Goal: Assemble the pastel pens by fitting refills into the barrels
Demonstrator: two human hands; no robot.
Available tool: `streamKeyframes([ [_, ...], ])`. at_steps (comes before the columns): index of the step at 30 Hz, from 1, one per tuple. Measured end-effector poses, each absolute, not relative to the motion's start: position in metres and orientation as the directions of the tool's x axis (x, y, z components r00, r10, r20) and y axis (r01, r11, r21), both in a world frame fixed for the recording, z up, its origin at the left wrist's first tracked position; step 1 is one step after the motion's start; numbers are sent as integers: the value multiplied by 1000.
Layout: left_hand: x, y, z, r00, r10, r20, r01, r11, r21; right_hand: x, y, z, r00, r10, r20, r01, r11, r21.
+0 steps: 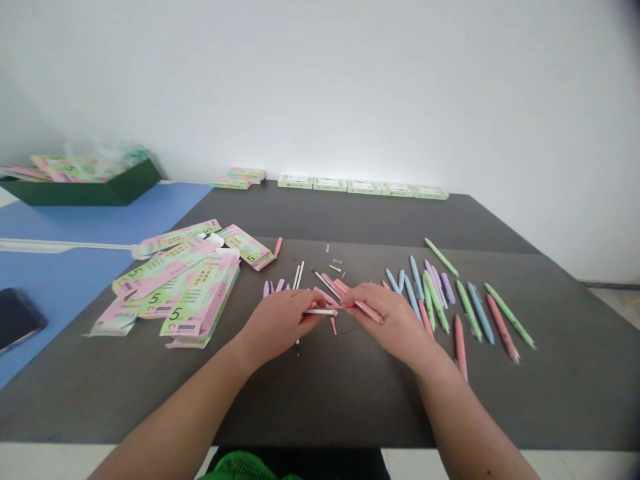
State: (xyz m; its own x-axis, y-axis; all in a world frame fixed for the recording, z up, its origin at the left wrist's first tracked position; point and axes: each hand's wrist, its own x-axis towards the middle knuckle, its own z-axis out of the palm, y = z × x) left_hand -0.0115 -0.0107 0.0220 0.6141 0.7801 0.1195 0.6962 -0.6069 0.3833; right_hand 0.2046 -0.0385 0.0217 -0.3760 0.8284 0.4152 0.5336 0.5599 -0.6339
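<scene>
Pen barrel (369, 311) slanting down-right, white stick (321, 311) crosswise

- Hands: we count two, left hand (285, 320) and right hand (387, 320).
- Right-hand spread: five green pens (441, 257), about five blue pens (416, 277), three purple pens (447, 288), at least three pink pens (501, 327); we find some overlapping.
- White refills (301, 273): we make it four, one in the left fingers.
- Pink pen parts (334, 326): several; hands hide our full tally.
- Small green piece (335, 269): one.
- Small clear pieces (337, 261): at least two.
- Pale boxes (363, 187) in the back row: we get five.
- Printed cartons (203, 297), near left: at least six, overlapping.
- Dark green bin (100, 193): one.
- Phone (19, 319): one.
</scene>
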Motion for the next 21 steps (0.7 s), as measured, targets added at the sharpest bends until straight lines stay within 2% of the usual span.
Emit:
streamKeyframes([
  [4,-10,-12,18,664,742,93,695,-658,290,204,-39,21,-458,808,370,529,582,-617],
  [7,-9,-13,17,679,730,79,691,-671,268,199,-38,16,-455,812,365,497,572,-653],
  [10,-9,-13,17,670,734,108,677,-664,318,193,-39,14,-343,871,351,439,479,-760],
  [14,-10,-14,19,620,768,159,666,-622,412,190,-42,18,-206,944,258,322,314,-893],
  [21,-7,-16,19,588,788,184,654,-597,466,183,-42,17,-92,989,118,108,128,-986],
])
